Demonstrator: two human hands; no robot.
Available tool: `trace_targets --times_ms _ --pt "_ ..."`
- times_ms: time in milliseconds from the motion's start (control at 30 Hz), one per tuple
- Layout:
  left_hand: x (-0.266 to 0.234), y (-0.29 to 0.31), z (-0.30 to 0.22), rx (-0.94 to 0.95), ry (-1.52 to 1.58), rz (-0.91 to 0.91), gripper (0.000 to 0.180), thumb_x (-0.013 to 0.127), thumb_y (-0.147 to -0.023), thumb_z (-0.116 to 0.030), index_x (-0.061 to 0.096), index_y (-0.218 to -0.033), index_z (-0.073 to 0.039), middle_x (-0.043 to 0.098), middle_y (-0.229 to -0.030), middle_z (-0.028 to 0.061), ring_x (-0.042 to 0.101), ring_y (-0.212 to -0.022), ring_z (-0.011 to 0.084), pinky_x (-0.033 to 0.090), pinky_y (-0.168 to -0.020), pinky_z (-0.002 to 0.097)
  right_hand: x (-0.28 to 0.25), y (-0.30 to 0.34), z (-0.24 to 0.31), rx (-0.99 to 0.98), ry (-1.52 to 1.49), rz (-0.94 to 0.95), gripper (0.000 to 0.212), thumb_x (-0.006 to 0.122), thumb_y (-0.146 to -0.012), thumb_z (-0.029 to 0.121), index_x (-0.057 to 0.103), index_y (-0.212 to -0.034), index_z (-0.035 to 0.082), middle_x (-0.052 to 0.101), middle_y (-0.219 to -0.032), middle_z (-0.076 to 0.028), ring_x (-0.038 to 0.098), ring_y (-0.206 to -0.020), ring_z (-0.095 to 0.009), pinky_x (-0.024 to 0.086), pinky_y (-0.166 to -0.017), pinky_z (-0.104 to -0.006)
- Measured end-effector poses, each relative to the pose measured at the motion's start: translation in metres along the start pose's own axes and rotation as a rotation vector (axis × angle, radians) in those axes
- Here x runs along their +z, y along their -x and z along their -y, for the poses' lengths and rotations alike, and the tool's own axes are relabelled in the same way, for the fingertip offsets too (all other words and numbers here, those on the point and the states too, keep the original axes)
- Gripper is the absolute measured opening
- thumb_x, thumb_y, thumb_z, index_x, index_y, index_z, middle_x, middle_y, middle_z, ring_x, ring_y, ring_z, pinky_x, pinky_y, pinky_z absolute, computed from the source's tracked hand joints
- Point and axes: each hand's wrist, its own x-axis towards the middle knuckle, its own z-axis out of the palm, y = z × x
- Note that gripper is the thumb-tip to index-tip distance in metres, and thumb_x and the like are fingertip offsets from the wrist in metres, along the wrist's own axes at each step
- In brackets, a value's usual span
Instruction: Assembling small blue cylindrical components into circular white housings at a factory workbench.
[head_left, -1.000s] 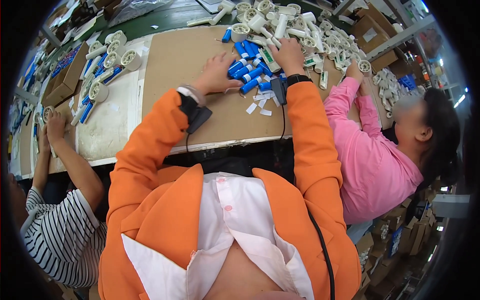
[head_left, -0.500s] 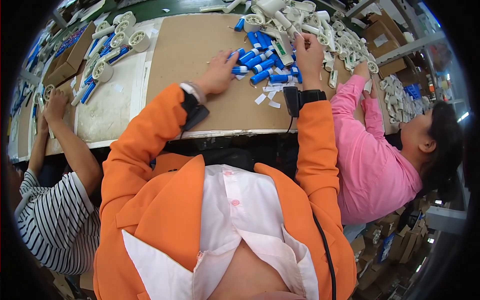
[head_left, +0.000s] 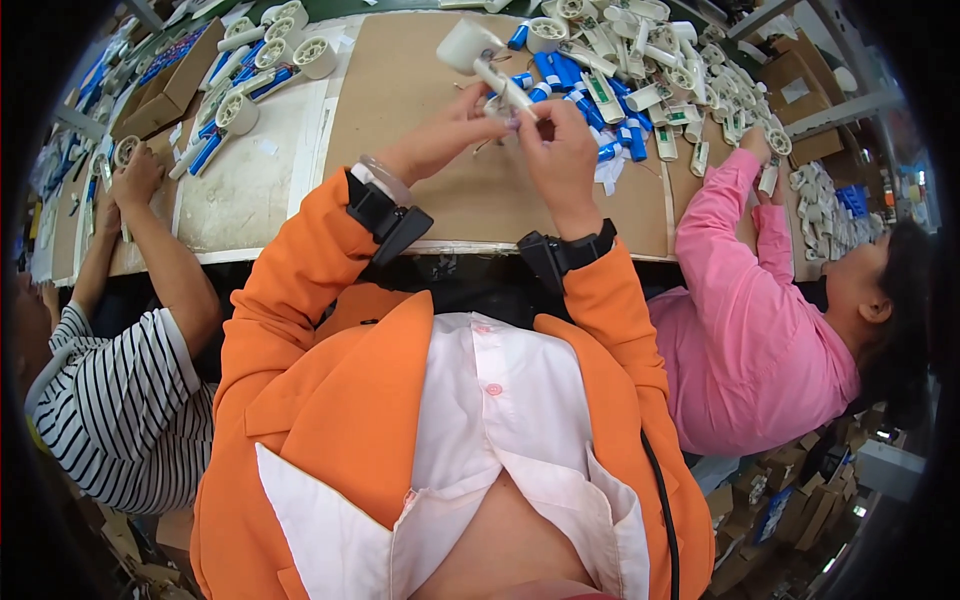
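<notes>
A white plastic fan housing (head_left: 468,46), with a round head and a slim handle, is held up over the table between my hands. The fingers of my right hand (head_left: 562,158) pinch the lower end of the handle. My left hand (head_left: 440,138) is closed at the same handle end, thumb against it; its fingertips are partly hidden. Just beyond my hands lies a pile of blue cylindrical battery cells (head_left: 634,138) with white ends. Small white paper slips (head_left: 609,175) lie beside my right hand.
Many white housings (head_left: 690,75) are heaped at the back right. Left are more fan housings with blue cells (head_left: 236,115) and a cardboard box (head_left: 170,95). A person in stripes (head_left: 130,420) works at left, another in pink (head_left: 760,330) close at right.
My right hand has come back from the heap with a white fan housing, leftward and nearer. My left hand has left the blue cells and met it at the handle. The view has shifted slightly.
</notes>
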Motion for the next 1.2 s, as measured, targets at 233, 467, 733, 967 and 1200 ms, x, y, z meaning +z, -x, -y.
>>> trace_targets --times_ms 233,467,733,967,1200 --pt "-0.037 0.042 0.001 -0.275 0.015 -0.207 0.046 0.055 -0.091 -0.018 0.040 -0.131 -0.002 0.059 -0.100 0.0069 0.063 -0.086 0.0147 0.050 -0.078 0.0281 0.008 0.034 0.008 -0.182 0.236 0.159 0.013 0.070 -0.080 0.014 0.061 -0.084 0.006 0.056 -0.075 -0.008 0.060 -0.061 -0.023 0.047 -0.052 -0.0316" --pt "-0.067 0.052 0.009 -0.190 -0.976 -0.143 0.051 0.063 -0.087 -0.022 0.041 -0.128 -0.001 0.060 -0.103 0.0112 0.063 -0.082 0.0176 0.051 -0.074 0.0294 0.011 0.056 0.020 -0.175 0.264 0.495 0.016 0.069 -0.079 0.019 0.063 -0.091 0.009 0.059 -0.081 -0.008 0.060 -0.066 -0.027 0.049 -0.056 -0.0360" --pt "-0.041 0.033 0.001 -0.187 -0.995 -0.206 0.067 0.072 -0.078 -0.029 0.040 -0.129 0.001 0.064 -0.099 0.0129 0.065 -0.087 0.0238 0.051 -0.077 0.0347 0.000 -0.009 -0.043 -0.291 0.660 0.506 0.020 0.064 -0.081 0.022 0.065 -0.099 0.013 0.063 -0.091 -0.005 0.058 -0.089 -0.027 0.052 -0.067 -0.0366" --pt "-0.035 0.029 0.009 -0.176 -0.950 -0.240 0.069 0.074 -0.077 -0.030 0.040 -0.128 0.002 0.065 -0.098 0.0133 0.065 -0.084 0.0234 0.051 -0.075 0.0338 -0.009 -0.016 -0.048 -0.354 0.627 0.473 0.028 0.068 -0.075 0.015 0.064 -0.102 0.011 0.064 -0.092 -0.004 0.058 -0.087 -0.025 0.052 -0.070 -0.0357" --pt "0.000 0.028 -0.029 0.162 -0.834 -0.435 0.045 0.062 -0.091 -0.022 0.046 -0.124 0.002 0.062 -0.103 0.0087 0.061 -0.087 0.0142 0.050 -0.068 0.0255 -0.052 -0.011 -0.001 -0.410 0.187 0.115 0.037 0.070 -0.069 0.002 0.065 -0.105 0.009 0.065 -0.101 -0.004 0.061 -0.086 -0.024 0.052 -0.072 -0.0350"
